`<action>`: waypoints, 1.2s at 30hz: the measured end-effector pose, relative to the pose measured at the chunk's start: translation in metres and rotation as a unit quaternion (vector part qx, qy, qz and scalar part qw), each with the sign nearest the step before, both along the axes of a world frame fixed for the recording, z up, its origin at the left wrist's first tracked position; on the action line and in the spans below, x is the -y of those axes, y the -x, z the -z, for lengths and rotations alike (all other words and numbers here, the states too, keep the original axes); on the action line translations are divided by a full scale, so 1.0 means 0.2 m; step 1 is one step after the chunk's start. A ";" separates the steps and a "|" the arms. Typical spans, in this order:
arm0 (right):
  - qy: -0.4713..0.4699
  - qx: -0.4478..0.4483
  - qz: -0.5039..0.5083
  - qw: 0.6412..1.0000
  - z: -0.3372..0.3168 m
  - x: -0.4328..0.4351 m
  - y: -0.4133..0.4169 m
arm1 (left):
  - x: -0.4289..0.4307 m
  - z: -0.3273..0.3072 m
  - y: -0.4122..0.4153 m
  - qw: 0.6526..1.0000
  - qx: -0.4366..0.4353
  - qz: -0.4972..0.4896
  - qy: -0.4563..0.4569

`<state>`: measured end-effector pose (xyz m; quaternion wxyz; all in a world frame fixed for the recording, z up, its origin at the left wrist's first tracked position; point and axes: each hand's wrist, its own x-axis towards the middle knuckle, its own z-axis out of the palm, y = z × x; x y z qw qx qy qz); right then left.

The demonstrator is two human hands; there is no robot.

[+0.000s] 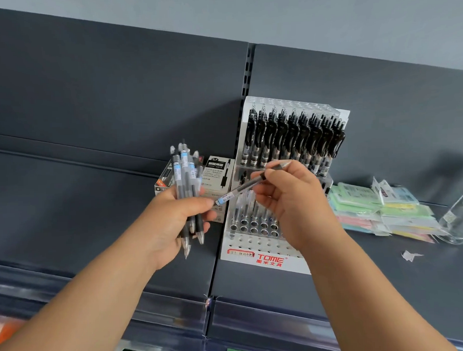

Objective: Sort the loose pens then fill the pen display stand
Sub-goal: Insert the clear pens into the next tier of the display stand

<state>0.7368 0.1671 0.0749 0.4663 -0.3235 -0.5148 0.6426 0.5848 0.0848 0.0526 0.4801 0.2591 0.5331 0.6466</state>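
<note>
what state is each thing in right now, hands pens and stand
left hand, grips the bundle of pens
bundle of pens, upright, tips down
right hand, pinches the single pen
single pen, slanted, off the stand
pen display stand, upper tier holds black pens, front lower holes empty

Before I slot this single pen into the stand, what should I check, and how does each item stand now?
1. Grip on single pen by right hand: ok, pinched.
2. Grip on bundle of pens by left hand: ok.
3. Room in display stand: ok, several free holes in its lower tier.
4. Pen upright over a hole: not ok, it lies slanted between the hands.
5. Pen type matches that tier: cannot tell.
</note>
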 end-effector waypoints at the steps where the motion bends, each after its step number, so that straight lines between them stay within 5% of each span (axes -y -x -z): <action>1: 0.007 -0.005 -0.009 1.000 0.01 0.00 -0.01 | -0.01 -0.01 0.01 1.000 0.011 -0.013 -0.001; 7: 0.058 0.145 -0.139 0.978 0.07 0.01 -0.09 | -0.04 -0.05 0.07 0.997 0.025 -0.078 -0.008; 13: -0.094 0.306 -0.147 0.936 0.06 0.05 -0.02 | -0.06 -0.09 0.04 0.995 -0.080 -0.061 -0.022; 18: -0.153 0.302 -0.130 0.932 0.00 0.07 0.06 | -0.06 -0.10 -0.04 0.984 -0.172 -0.028 -0.047; 26: -0.145 0.178 0.016 0.973 -0.01 -0.01 -0.03 | -0.06 -0.05 0.01 0.991 -0.126 -0.035 -0.025; 36: -0.207 0.163 0.111 0.958 0.08 -0.05 -0.01 | -0.08 -0.01 0.02 0.993 -0.118 -0.015 -0.017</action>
